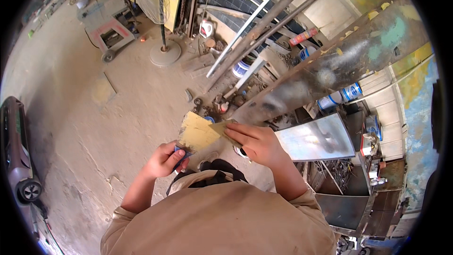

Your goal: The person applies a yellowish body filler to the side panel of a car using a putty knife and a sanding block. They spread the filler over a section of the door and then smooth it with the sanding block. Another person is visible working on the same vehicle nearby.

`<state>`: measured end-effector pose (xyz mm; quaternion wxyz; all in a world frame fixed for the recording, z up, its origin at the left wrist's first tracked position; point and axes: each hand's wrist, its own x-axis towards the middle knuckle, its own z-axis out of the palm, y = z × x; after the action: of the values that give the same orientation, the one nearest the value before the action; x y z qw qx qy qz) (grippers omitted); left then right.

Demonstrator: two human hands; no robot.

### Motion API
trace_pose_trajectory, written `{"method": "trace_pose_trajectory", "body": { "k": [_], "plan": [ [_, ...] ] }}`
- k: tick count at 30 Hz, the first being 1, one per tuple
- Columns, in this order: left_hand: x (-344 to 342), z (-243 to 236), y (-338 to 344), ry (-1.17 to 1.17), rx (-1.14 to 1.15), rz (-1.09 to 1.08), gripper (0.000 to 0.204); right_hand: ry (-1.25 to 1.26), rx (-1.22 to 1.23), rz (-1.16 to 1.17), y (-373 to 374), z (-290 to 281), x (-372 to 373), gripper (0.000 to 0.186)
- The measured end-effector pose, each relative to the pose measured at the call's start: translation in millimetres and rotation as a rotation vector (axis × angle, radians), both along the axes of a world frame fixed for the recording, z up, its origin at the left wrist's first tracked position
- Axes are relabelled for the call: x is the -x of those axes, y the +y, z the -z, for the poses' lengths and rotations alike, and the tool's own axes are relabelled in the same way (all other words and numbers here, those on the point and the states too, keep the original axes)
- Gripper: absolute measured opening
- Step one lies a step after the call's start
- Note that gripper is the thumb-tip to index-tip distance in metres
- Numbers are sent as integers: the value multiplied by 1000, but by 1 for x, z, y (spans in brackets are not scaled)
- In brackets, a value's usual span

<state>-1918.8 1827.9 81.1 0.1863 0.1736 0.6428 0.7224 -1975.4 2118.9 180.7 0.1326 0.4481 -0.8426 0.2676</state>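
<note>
My left hand [166,159] is closed round the blue handle of a wide putty knife, held in front of my waist. Its flat blade [198,131] is coated with yellow filler paste. Against the blade's right side, my right hand [257,144] grips a thin, flat spreader [230,131] smeared with the same paste. The fingers lie along the spreader, and its edge meets or overlaps the coated blade; I cannot tell which. Just right of my right hand is a shiny, flat metal sheet [317,138].
A long, stained metal beam [325,78] slants from upper right toward my hands. Poles [264,30] lean beside it, among cans and clutter. A pedestal fan [165,53] and wheeled cart [112,35] stand at upper left. A vehicle [18,146] is at far left.
</note>
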Motion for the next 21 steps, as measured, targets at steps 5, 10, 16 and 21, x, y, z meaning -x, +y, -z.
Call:
{"method": "trace_pose_trajectory", "body": {
  "k": [5,10,16,21],
  "plan": [
    [-16,9,3,-81,-148,-22,30,-101,-158,126,3,27,-4,34],
    [-17,20,30,244,-39,-238,18,-740,274,395,-9,58,-8,15],
    [4,1,60,807,552,-514,81,-1612,1149,166,-44,48,-3,24],
    [8,12,62,920,874,-523,80,-1695,1221,98,-10,37,9,26]
  ]
}}
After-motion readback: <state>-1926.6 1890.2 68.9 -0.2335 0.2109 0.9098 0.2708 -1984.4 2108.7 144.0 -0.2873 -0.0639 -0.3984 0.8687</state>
